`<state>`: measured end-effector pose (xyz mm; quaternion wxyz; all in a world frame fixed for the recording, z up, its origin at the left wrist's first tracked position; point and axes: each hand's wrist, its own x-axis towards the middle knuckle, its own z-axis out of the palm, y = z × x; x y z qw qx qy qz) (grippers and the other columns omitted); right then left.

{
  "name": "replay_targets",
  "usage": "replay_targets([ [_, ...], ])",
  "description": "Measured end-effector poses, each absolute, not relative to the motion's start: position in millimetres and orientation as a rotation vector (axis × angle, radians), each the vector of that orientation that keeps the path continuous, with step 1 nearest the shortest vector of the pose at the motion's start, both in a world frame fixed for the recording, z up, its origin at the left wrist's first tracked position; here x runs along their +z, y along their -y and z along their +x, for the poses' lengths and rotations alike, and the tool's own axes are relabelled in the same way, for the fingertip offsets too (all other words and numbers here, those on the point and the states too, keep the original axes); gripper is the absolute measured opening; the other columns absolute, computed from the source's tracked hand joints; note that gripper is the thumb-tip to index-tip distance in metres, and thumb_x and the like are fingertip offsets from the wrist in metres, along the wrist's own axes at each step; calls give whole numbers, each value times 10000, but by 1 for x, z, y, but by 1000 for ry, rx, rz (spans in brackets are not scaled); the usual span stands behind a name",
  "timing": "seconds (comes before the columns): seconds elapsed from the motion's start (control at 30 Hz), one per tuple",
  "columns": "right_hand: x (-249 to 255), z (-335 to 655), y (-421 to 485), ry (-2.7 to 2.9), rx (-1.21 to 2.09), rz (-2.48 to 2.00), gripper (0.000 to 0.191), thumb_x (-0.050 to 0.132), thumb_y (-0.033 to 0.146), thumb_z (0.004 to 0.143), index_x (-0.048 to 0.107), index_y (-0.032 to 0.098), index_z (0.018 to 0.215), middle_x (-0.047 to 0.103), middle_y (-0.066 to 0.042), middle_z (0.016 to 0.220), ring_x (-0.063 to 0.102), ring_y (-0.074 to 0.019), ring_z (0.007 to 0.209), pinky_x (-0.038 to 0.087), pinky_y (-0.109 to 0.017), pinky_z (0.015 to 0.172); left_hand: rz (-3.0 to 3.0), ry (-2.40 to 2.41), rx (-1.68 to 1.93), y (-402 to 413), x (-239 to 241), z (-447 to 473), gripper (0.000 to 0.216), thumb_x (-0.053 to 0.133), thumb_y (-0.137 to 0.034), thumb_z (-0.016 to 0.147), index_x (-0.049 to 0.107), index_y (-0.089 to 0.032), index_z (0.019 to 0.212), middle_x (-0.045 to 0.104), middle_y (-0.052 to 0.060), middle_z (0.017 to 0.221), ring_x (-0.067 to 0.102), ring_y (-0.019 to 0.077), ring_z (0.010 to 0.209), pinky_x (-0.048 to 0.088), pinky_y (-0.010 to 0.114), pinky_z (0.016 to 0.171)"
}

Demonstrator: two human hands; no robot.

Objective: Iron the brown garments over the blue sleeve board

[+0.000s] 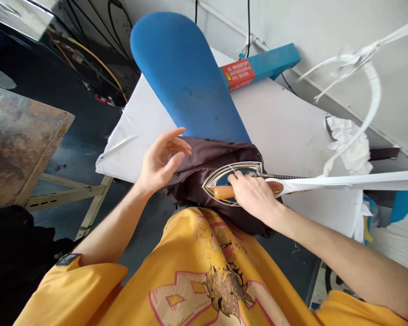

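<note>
A dark brown garment (204, 156) is drawn over the near end of a blue padded ironing board (187, 68). My right hand (255, 194) is wrapped round the wooden handle of a steam iron (217, 181), whose pointed tip faces left. The iron's soleplate is over the garment; whether it presses on the cloth cannot be seen. Above the garment's left edge, my left hand (165, 160) has its fingers apart and nothing in them. A white-wrapped hose and cord (326, 181) run from the iron to the right.
A white-covered table (285, 122) lies under the board. Behind the board rests a long blue box with a red label (240, 73). White cloth strips (370, 90) hang at the right near crumpled white cloth (352, 142). A worn wooden tabletop (20, 140) stands at left.
</note>
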<state>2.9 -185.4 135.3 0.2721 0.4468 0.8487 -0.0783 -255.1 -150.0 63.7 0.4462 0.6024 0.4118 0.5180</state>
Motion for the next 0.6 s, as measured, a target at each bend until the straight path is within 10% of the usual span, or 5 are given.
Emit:
replay_targets([
  [0.3, 139, 136, 168, -2049, -228, 1386, 182, 483, 152, 921, 646, 185, 994, 654, -71, 1033, 636, -172, 707, 246, -332, 560, 1393, -1507, 1032, 206, 29, -229, 293, 574, -437, 982, 669, -188, 1105, 717, 48, 922, 692, 171, 859, 572, 320, 858],
  [0.5, 133, 203, 161, -1987, -345, 1595, 222, 483, 262, 939, 687, 232, 1021, 701, -66, 1116, 622, -202, 699, 310, -345, 591, 1278, -1590, 468, 263, -19, -161, 439, 633, -553, 885, 636, -179, 1115, 730, 115, 1138, 690, 260, 1049, 545, 384, 918],
  [0.6, 136, 214, 156, -1947, -409, 1718, 272, 471, 326, 964, 703, 247, 1080, 707, -94, 1203, 640, -242, 718, 357, -368, 623, 1208, -1553, 487, 278, -37, -133, 418, 517, -581, 938, 622, -179, 886, 703, 67, 876, 652, 212, 840, 516, 325, 775],
])
